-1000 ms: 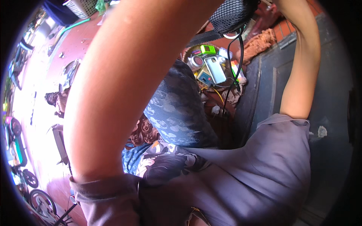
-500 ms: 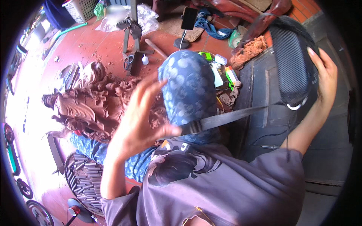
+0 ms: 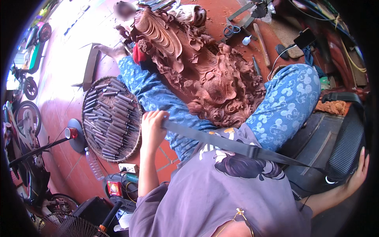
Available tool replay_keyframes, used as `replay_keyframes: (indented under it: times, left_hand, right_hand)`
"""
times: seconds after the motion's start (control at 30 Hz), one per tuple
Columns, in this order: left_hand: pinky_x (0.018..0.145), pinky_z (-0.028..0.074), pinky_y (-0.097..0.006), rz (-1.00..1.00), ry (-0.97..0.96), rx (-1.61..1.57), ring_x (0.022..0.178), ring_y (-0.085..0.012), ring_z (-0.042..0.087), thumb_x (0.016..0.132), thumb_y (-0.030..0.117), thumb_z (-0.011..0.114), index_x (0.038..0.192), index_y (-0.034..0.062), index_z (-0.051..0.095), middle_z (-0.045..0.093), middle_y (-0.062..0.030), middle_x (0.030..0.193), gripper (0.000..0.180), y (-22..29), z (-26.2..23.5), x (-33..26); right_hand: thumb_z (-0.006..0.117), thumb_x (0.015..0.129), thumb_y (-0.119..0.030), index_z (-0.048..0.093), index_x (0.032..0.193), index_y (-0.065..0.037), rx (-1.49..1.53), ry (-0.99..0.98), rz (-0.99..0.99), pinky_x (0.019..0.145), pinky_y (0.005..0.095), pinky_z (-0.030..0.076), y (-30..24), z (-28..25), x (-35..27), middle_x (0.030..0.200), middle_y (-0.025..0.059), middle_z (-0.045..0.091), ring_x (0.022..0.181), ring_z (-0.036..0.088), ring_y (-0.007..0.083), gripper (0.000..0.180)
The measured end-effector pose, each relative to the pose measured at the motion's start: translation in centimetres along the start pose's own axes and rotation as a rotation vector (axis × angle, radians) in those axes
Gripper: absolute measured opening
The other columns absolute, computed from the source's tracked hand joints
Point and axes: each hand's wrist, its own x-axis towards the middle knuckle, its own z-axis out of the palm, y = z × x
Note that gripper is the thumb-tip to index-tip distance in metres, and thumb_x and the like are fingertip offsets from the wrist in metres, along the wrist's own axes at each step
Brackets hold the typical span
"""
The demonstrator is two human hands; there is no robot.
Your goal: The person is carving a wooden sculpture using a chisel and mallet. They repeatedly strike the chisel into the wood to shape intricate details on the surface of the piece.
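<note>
My left hand [image 3: 152, 128] is closed around the end of a grey webbing strap [image 3: 221, 143] that runs across my chest. The strap leads to a black mesh pad [image 3: 347, 142] at the right edge. My right hand [image 3: 358, 173] grips the lower edge of that pad. A large reddish carved wood sculpture [image 3: 197, 67] rests across my legs, which are in blue patterned trousers [image 3: 284, 106].
A round woven tray [image 3: 136, 147] holding several chisels lies on the red tiled floor at my left. A plastic bottle [image 3: 94, 165], a power strip [image 3: 127, 168] and a fan [image 3: 67, 227] sit lower left. Tools, scissors and a phone lie at the top right. Motorbikes stand far left.
The view has swung down over the sculpture and tray. My left hand has dropped from near my knee to the strap's end, and the strap is now pulled across my chest.
</note>
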Motion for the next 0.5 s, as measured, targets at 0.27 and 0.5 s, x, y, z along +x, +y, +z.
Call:
replay_keyframes:
  times: [0.27, 0.5]
  left_hand:
    - [0.063, 0.047, -0.023, -0.358, -0.339, -1.163, 0.067, -0.0084, 0.059, 0.084, 0.001, 0.065, 0.107, 0.0037, 0.05, 0.063, -0.0045, 0.081, 0.027, 7.3, -9.8, 0.7]
    - [0.065, 0.048, -0.026, 0.324, -0.441, -1.378, 0.078, -0.0113, 0.06, 0.087, 0.013, 0.074, 0.108, 0.0017, 0.05, 0.061, -0.0065, 0.087, 0.033, 25.7, -6.6, 12.2]
  right_hand:
    - [0.063, 0.094, -0.005, 0.065, 0.117, 0.004, -0.152, -0.223, -0.178, 0.086, 0.0232, 0.047, -3.6, 8.4, -4.5, 0.104, 0.0065, 0.068, 0.095, 0.061, 0.0104, 0.024]
    - [0.06, 0.088, 0.01, 0.06, 0.127, 0.004, 0.068, -0.413, -0.221, 0.093, 0.0253, 0.047, -5.4, 12.2, -8.2, 0.114, 0.0118, 0.068, 0.105, 0.062, 0.0132, 0.04]
